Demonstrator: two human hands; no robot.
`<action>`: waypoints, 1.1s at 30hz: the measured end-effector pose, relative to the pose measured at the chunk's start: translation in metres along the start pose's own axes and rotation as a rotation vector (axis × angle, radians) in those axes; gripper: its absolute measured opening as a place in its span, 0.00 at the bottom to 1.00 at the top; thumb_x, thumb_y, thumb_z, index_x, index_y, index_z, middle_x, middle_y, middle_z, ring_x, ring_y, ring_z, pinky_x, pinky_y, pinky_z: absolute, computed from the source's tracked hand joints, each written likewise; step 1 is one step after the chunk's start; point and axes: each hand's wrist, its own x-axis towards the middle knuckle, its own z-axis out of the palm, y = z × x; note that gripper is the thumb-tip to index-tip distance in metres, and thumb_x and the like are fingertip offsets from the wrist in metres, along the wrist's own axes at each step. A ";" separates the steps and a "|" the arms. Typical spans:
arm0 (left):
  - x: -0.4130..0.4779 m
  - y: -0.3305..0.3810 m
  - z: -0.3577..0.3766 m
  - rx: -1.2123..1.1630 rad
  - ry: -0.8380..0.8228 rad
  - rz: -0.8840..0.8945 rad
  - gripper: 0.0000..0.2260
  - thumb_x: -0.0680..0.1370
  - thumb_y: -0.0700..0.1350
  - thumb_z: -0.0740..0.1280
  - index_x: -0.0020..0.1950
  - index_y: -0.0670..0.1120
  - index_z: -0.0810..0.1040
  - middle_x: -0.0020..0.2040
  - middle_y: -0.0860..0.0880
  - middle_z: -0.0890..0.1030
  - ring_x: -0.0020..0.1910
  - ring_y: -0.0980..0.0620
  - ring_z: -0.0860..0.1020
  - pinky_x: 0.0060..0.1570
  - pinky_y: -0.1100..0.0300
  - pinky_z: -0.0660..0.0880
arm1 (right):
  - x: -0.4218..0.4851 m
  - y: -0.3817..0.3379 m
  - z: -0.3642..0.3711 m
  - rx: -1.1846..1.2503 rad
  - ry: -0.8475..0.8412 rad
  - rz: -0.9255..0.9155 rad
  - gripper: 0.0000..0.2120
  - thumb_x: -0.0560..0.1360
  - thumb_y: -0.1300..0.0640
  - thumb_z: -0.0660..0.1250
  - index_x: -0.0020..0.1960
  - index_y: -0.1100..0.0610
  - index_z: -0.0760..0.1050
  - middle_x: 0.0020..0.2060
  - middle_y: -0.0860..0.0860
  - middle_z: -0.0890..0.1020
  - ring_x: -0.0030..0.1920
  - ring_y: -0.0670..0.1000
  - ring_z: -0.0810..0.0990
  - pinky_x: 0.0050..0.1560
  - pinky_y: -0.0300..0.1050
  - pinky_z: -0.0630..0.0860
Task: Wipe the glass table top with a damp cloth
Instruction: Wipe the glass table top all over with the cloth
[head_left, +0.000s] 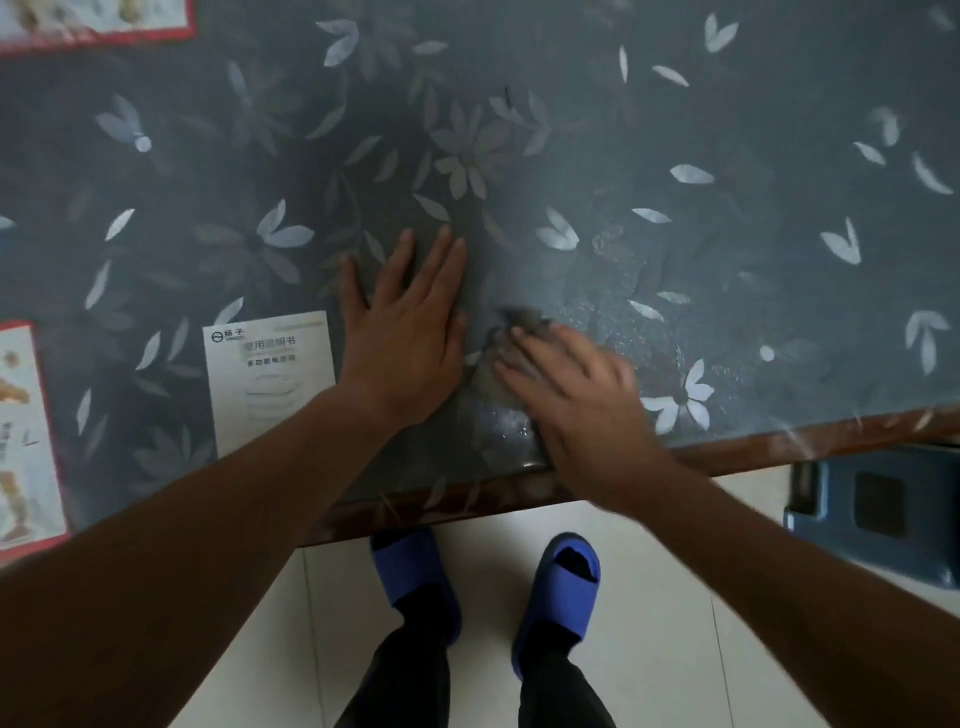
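Note:
The glass table top (727, 130) covers a blue-grey sheet with pale flower patterns and fills the upper part of the view. My left hand (405, 322) lies flat on the glass, fingers spread, holding nothing. Just to its right, my right hand (576, 400) presses a grey damp cloth (506, 338) onto the glass near the front edge. The right hand is blurred. Most of the cloth is hidden under that hand; only its far and left edges show. Wet streaks glisten on the glass around and to the right of the cloth.
A white instruction leaflet (270, 374) lies under the glass left of my left hand. Red-edged printed sheets sit at the left edge (26, 431) and the top left corner (93, 21). The brown wooden table edge (779, 447) runs along the front. A blue stool (878, 514) stands at the right on the tiled floor, and my feet in blue slippers (561, 587) are below.

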 end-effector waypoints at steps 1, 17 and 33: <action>0.000 -0.003 0.000 0.000 0.007 0.013 0.28 0.83 0.54 0.49 0.83 0.50 0.55 0.84 0.51 0.56 0.83 0.45 0.51 0.75 0.27 0.44 | 0.013 0.014 -0.003 -0.003 0.019 0.034 0.30 0.73 0.57 0.64 0.74 0.46 0.67 0.76 0.50 0.67 0.75 0.61 0.63 0.65 0.59 0.62; 0.032 -0.044 -0.024 -0.071 0.172 0.180 0.22 0.77 0.51 0.63 0.69 0.46 0.75 0.70 0.44 0.75 0.63 0.40 0.74 0.70 0.38 0.64 | 0.165 0.094 -0.034 0.026 0.146 0.369 0.26 0.78 0.53 0.55 0.76 0.50 0.65 0.77 0.54 0.66 0.76 0.64 0.58 0.74 0.61 0.60; 0.115 -0.081 -0.033 0.091 0.040 -0.038 0.31 0.80 0.65 0.47 0.83 0.57 0.51 0.85 0.47 0.47 0.83 0.39 0.42 0.73 0.25 0.41 | 0.241 0.113 -0.037 -0.020 0.194 0.402 0.26 0.79 0.50 0.50 0.76 0.49 0.64 0.77 0.55 0.65 0.76 0.64 0.60 0.76 0.61 0.57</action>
